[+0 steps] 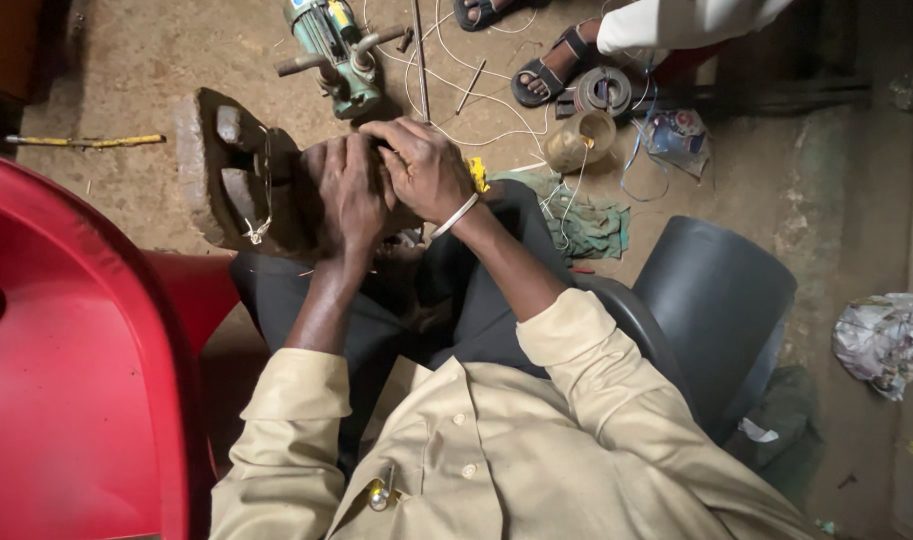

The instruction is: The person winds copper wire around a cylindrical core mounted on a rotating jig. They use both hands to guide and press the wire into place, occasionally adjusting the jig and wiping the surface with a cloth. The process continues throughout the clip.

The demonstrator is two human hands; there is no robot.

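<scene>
My left hand (346,190) and my right hand (421,165) are pressed close together over my knees, fingers curled down onto something dark that they hide. What lies under them cannot be made out. A pale bangle (456,214) circles my right wrist. A small yellow piece (478,175) shows just beside my right hand. I sit in dark trousers and a beige shirt (496,450).
A stone block (216,165) with thin wire on it lies left of my hands, and a green motor pump (336,45) beyond them. White wires, a clear jar (581,140), a green cloth (588,225) and another person's sandalled feet (556,70) are ahead. Red chair (66,350) left, dark grey chair (716,300) right.
</scene>
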